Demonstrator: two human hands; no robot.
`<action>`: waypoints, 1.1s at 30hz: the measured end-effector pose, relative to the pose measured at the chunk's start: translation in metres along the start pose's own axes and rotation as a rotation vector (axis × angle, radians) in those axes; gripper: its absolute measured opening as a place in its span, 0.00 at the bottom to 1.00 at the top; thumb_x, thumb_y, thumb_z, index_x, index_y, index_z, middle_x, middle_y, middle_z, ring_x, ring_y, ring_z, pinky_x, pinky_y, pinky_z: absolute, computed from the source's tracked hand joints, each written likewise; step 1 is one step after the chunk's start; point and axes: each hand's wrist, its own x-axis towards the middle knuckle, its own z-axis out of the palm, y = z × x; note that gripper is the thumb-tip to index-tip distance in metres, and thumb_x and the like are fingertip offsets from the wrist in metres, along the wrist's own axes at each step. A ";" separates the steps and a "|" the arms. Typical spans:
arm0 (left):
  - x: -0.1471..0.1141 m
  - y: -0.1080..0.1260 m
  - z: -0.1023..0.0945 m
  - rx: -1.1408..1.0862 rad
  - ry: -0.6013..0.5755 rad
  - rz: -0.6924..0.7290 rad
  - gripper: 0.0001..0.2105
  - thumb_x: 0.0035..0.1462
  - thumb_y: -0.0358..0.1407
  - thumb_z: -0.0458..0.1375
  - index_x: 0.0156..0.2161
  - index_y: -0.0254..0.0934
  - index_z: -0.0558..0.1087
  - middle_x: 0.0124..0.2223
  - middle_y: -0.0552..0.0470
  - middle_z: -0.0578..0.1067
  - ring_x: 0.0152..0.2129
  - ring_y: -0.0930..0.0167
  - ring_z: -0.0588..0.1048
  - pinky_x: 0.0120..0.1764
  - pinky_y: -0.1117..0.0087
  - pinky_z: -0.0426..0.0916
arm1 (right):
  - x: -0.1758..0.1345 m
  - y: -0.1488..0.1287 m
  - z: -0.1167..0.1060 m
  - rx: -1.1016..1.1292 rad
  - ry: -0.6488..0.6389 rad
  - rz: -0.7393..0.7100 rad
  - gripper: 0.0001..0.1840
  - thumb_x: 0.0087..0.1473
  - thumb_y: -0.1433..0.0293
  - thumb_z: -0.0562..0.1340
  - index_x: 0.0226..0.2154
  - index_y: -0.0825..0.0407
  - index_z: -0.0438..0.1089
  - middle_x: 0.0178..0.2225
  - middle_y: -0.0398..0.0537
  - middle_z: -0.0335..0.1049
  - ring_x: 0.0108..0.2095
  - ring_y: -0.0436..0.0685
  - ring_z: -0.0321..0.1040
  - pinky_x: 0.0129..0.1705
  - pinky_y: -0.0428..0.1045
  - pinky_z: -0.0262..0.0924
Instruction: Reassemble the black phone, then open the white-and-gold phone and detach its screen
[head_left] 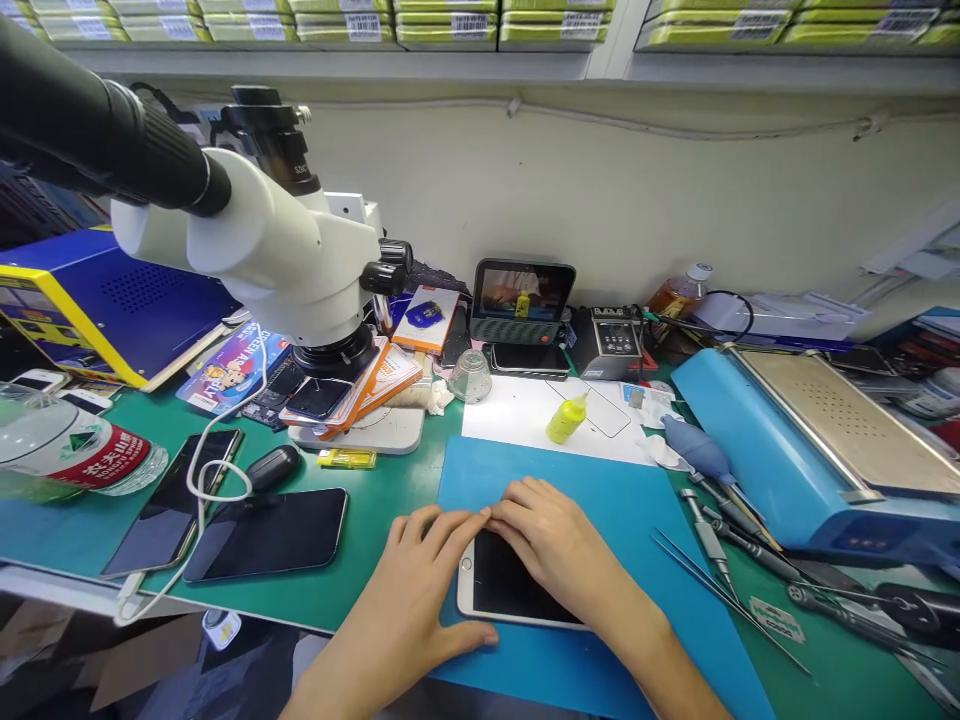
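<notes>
Left hand (420, 575) wide, thumb splayed; right hand (559, 545) grip hidden, can't tell. White-framed, black-glass phone (511, 592) lies beneath right hand, seemingly closed up; remaining work unclear.

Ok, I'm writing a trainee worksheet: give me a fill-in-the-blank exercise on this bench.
The white-framed phone lies on a mat coloured ____.
The yellow bottle rests on white ____.
The tweezers lie to the ____ of the white-framed phone.
The red-labelled bottle lies on its ____.
Missing: blue; paper; right; side.
</notes>
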 end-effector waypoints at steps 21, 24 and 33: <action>-0.002 -0.018 0.005 0.028 -0.003 0.067 0.50 0.54 0.43 0.82 0.77 0.52 0.63 0.73 0.47 0.75 0.66 0.48 0.73 0.66 0.38 0.71 | -0.012 0.001 0.005 -0.037 -0.011 0.000 0.10 0.73 0.63 0.69 0.50 0.53 0.77 0.46 0.47 0.80 0.42 0.54 0.79 0.46 0.53 0.79; -0.002 -0.018 0.007 0.012 0.002 0.059 0.50 0.54 0.44 0.82 0.77 0.53 0.63 0.72 0.46 0.75 0.66 0.49 0.73 0.66 0.38 0.72 | -0.012 0.000 0.004 -0.068 -0.024 -0.017 0.10 0.73 0.63 0.69 0.50 0.53 0.77 0.46 0.47 0.79 0.42 0.54 0.79 0.46 0.54 0.79; -0.002 -0.022 0.008 -0.027 0.009 0.029 0.52 0.51 0.46 0.83 0.77 0.59 0.63 0.67 0.46 0.76 0.63 0.49 0.75 0.63 0.39 0.74 | -0.008 -0.001 0.005 -0.070 -0.035 -0.025 0.09 0.73 0.64 0.69 0.49 0.53 0.77 0.45 0.47 0.79 0.41 0.54 0.79 0.45 0.53 0.79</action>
